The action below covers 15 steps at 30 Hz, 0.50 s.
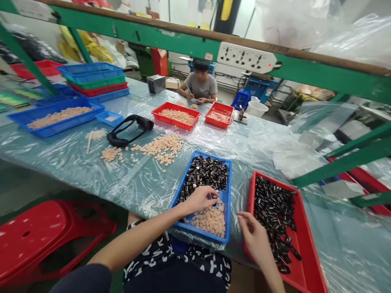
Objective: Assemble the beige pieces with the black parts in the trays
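Observation:
My left hand (202, 199) is over the middle of a blue tray (228, 203), with fingers curled and fingertips drawn together. Whatever they hold, if anything, is too small to make out. Under and beside these fingers lies a heap of small beige pieces (210, 221). The far half of the same tray holds many glossy black parts (206, 173). To the right, my right hand (253, 232) hovers by the left rim of a red tray (308, 244), its fingers loosely bent and slightly apart, with nothing visible in them. More black parts (275, 211) fill that tray.
Loose beige pieces (165, 147) and a black strap-like headset (130, 128) lie on the plastic-covered table (140, 183). Beyond are red trays (175, 116) of pieces and a seated person (201, 83). A green beam (183, 42) crosses above; a red stool (39, 240) stands left.

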Motion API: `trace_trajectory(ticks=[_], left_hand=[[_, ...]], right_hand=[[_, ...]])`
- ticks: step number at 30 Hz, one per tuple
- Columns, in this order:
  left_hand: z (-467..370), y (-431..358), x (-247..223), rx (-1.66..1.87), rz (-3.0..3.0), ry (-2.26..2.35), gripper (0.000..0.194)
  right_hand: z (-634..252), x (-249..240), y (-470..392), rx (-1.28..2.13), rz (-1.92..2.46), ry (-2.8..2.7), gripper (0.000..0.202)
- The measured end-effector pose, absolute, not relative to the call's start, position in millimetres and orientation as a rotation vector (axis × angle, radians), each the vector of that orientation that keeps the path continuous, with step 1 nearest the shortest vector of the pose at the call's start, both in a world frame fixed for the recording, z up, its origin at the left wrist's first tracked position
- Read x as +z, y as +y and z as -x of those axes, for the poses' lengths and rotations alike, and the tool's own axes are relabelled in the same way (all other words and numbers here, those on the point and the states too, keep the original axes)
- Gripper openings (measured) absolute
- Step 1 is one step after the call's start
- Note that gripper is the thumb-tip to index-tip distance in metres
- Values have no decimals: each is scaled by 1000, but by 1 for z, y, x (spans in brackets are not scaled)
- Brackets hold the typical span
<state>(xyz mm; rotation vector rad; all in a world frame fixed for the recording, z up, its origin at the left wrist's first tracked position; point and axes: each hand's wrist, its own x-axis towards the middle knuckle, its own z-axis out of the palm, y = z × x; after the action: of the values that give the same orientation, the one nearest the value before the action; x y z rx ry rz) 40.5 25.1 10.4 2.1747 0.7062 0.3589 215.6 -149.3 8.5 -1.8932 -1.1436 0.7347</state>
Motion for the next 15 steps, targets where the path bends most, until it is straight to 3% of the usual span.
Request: trace_trajectory(ticks=[6, 15], left_hand=[[-20, -1, 28, 556, -1982, 504, 24], [2, 19, 19, 433, -2072, 480, 29]], right_hand=[[-166, 20, -118, 875, 1595, -1327, 31], [-174, 21, -110, 391, 1852, -1953, 21]])
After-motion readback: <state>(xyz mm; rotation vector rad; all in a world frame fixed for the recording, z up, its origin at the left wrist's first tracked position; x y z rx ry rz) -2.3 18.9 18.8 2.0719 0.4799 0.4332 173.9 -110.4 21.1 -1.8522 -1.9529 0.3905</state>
